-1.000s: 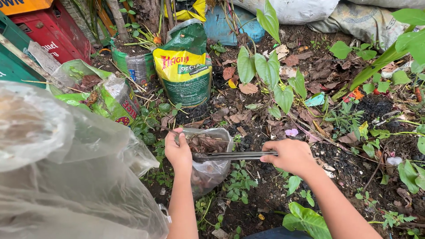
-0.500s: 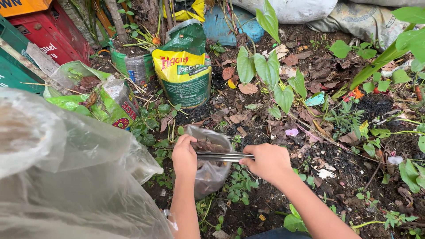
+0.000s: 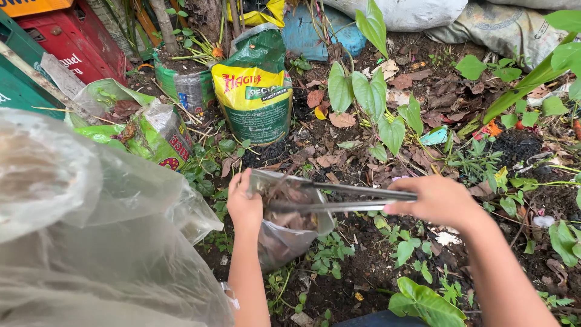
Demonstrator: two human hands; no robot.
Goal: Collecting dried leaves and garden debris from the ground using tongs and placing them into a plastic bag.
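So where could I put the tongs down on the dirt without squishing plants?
A bare dark soil patch lies beneath the tongs, between the clear bag and small weeds. Around the yellow-green sack and broad-leaved plant it is crowded with dead leaves.

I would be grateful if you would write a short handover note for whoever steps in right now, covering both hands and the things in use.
Left hand: grips the rim of a clear plastic bag and holds its mouth open above the soil.
Right hand: closed around the handle end of long metal tongs, whose tips reach into the bag's mouth among dry leaves.
Done: the bag already holds brown leaf litter.
Left: more dry leaves lie on the ground beyond the bag.
Nearby: a green and yellow sack stands behind, and a large clear bag sits at the left.
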